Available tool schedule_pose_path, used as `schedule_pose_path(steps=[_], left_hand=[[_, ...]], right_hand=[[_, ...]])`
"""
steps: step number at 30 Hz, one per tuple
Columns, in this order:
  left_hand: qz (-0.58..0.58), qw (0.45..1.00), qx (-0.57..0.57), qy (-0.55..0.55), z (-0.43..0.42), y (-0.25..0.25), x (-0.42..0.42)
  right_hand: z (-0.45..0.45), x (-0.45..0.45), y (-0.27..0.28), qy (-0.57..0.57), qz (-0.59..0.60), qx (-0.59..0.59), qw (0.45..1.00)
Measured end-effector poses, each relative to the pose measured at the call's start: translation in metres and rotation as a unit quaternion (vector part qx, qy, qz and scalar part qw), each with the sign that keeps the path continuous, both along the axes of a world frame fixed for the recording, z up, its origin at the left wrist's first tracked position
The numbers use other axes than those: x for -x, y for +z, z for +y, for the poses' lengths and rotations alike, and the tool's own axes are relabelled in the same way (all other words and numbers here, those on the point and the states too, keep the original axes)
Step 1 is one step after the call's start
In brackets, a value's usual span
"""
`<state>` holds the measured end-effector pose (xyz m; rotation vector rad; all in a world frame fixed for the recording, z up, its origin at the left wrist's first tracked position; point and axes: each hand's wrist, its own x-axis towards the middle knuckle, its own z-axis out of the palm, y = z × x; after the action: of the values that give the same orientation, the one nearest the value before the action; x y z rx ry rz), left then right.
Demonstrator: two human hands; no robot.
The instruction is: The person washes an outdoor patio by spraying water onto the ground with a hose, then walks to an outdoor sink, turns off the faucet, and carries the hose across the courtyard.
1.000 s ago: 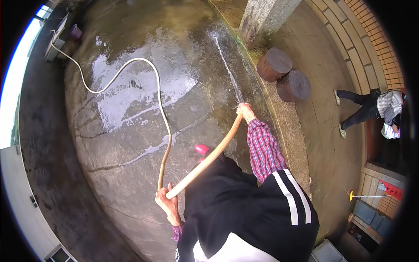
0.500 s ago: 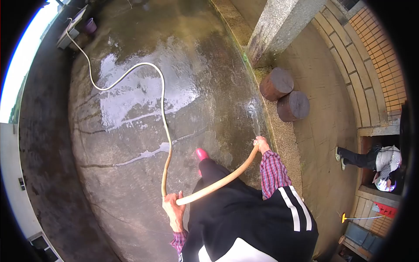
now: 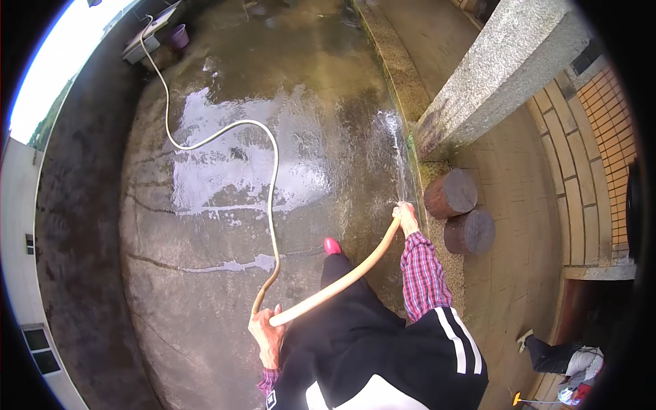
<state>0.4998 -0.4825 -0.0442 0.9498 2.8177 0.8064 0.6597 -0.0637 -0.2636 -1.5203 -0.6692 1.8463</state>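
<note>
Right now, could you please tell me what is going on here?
The person's right hand grips a hose at its outlet end, while the left hand holds it farther back. Water sprays from that end onto the wet floor. The rest of the hose winds away toward a purple bucket.
</note>
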Motion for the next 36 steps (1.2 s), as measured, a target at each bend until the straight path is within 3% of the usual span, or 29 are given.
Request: schedule_pose_path(steps=[8,10,12,16,20,33,36], left_hand=[[0.021,1.0,0.004,0.02,0.092,0.016,0.037],[0.024,1.0,-0.009,0.017,0.11,0.016,0.045],[0.015,1.0,-0.009,0.015,0.128,0.019,0.054],[0.007,0.999,-0.029,0.014,0.161,0.016,0.075],[0.007,0.999,-0.032,0.016,0.199,0.007,0.101],[-0.051,0.998,-0.016,0.014,0.342,0.016,0.24],[-0.085,0.995,-0.04,-0.03,0.366,0.02,0.267]], right_hand=[[0.094,0.052,0.019,0.032,0.058,-0.005,0.998],[0.112,0.061,0.02,0.038,0.118,-0.028,0.992],[0.136,0.068,0.022,0.042,0.114,0.029,0.992],[0.168,0.08,0.015,0.066,0.133,-0.012,0.989],[0.208,0.104,0.015,0.066,0.063,0.01,0.996],[0.355,0.243,0.025,0.076,0.04,0.017,0.996],[0.384,0.262,0.024,0.071,0.042,0.012,0.997]])
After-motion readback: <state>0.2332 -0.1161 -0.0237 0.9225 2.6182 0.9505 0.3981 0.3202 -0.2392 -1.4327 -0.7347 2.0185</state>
